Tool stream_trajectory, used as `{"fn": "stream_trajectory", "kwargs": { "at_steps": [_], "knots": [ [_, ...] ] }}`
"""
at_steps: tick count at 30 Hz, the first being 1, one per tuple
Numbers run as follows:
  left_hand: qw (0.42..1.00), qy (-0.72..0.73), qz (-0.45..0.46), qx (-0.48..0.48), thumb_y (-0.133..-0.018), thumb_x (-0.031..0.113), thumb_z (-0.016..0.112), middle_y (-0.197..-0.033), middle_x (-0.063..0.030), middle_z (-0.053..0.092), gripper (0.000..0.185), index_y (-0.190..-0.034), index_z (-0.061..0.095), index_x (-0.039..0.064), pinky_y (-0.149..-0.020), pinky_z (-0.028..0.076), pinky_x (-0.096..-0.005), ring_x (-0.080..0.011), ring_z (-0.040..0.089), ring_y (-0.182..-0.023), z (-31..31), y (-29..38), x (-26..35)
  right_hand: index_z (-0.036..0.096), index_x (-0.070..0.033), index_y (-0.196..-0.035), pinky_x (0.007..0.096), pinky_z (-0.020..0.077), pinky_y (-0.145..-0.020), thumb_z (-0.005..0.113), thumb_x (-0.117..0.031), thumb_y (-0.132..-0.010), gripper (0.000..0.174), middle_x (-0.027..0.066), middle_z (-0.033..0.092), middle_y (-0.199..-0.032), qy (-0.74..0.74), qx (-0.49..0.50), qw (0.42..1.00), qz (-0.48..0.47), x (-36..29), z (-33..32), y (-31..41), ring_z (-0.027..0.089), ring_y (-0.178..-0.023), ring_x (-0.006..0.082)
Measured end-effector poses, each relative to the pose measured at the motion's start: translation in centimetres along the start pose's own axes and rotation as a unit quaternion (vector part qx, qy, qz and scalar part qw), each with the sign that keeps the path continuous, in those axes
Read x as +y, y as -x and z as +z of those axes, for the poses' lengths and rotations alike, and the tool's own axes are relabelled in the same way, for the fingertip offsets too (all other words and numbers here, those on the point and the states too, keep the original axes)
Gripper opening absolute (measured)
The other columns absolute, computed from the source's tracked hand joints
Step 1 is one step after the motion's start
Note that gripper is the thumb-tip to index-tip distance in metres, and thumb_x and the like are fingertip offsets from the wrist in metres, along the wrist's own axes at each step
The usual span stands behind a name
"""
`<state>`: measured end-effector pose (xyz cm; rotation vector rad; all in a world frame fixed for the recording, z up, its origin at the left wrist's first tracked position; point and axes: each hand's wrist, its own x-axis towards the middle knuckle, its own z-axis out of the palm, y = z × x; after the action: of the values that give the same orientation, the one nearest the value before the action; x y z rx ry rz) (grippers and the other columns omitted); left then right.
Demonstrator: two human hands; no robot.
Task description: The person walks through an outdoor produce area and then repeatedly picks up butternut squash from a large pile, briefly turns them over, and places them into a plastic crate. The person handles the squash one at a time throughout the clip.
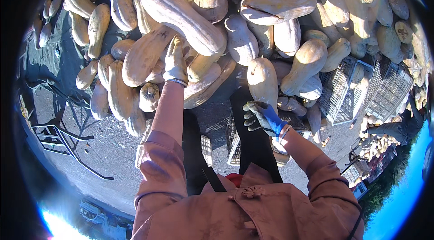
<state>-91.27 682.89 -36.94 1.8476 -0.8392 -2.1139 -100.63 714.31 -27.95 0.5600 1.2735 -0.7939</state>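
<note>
My left hand (176,62), in a pale work glove, reaches into the pile with its fingers against the underside of a long tan squash (183,18). Another tan squash (145,55) leans just left of it; whether my fingers grip either one is partly hidden. My right hand (262,118), in a blue glove with a dark coated palm, hangs in front of my right leg with its fingers apart and holds nothing. Just beyond it stands an upright pale squash (262,79). A squash with a long split (278,7) lies farther back.
Squashes of many sizes lie on a dark tarpaulin (44,67). Plastic crates (342,94) stand at the right, and more are by my legs. A metal frame (64,141) is on the paved ground at the left. Another person (403,126) bends near squashes at the far right.
</note>
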Motion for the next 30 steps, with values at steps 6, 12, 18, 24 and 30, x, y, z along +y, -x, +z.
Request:
{"fn": "stream_trajectory", "kwargs": {
  "at_steps": [6,12,18,24,30],
  "knots": [
    [0.983,-0.161,-0.051,-0.073,-0.097,0.038,0.064,-0.125,-0.0013,0.059,0.049,-0.141,0.055,0.018,-0.079,0.048,-0.0301,-0.0133,0.058,-0.104,3.4,4.9,-7.8,0.064,-0.008,-0.117,0.0346,0.0553,-0.06,0.066,-0.032,-0.096,0.032,0.0063,0.065,-0.097,-0.031,0.069,0.997,-0.009,0.5,-2.6,0.2,0.066,-0.074,0.0207],
    [0.959,-0.283,0.029,-0.009,-0.092,0.026,0.072,-0.119,-0.0148,0.066,0.054,-0.136,0.055,-0.001,-0.092,0.05,-0.0315,-0.0215,0.063,-0.105,2.6,8.4,-12.4,0.064,-0.011,-0.123,0.0341,0.0566,-0.06,0.064,-0.028,-0.096,0.031,0.0071,0.069,-0.095,0.022,0.075,0.989,-0.125,3.2,-7.2,-3.2,0.069,-0.073,0.0199],
    [0.883,-0.347,0.247,0.199,-0.083,0.027,0.073,-0.142,-0.0279,0.046,0.074,-0.143,0.043,-0.005,-0.104,0.043,-0.0438,-0.04,0.048,-0.129,2.1,0.1,-8.0,0.063,-0.016,-0.125,0.0317,0.0544,-0.054,0.068,-0.028,-0.095,0.033,0.0043,0.067,-0.086,0.017,0.106,0.989,-0.098,2.3,-7.2,-5.4,0.069,-0.068,0.0191],
    [0.851,-0.451,0.097,0.252,-0.069,0.042,0.083,-0.139,-0.0262,0.046,0.114,-0.155,0.02,0.003,-0.104,0.046,-0.05,-0.0434,0.053,-0.123,6.9,-5.9,-3.4,0.063,-0.011,-0.126,0.0303,0.054,-0.059,0.066,-0.032,-0.096,0.037,0.0046,0.068,-0.09,0.039,0.096,0.991,-0.082,2.4,-4.0,-7.6,0.068,-0.072,0.0179],
    [0.877,-0.403,0.088,0.248,-0.06,0.049,0.089,-0.141,-0.0256,0.044,0.13,-0.157,0.016,0.005,-0.103,0.047,-0.0503,-0.0429,0.051,-0.126,6.4,-7.4,-2.7,0.063,-0.008,-0.126,0.0283,0.0549,-0.07,0.067,-0.026,-0.096,0.035,0.0062,0.068,-0.104,0.047,0.109,0.977,-0.178,0.4,-1.9,-12.6,0.067,-0.087,0.017]
  ]
}}
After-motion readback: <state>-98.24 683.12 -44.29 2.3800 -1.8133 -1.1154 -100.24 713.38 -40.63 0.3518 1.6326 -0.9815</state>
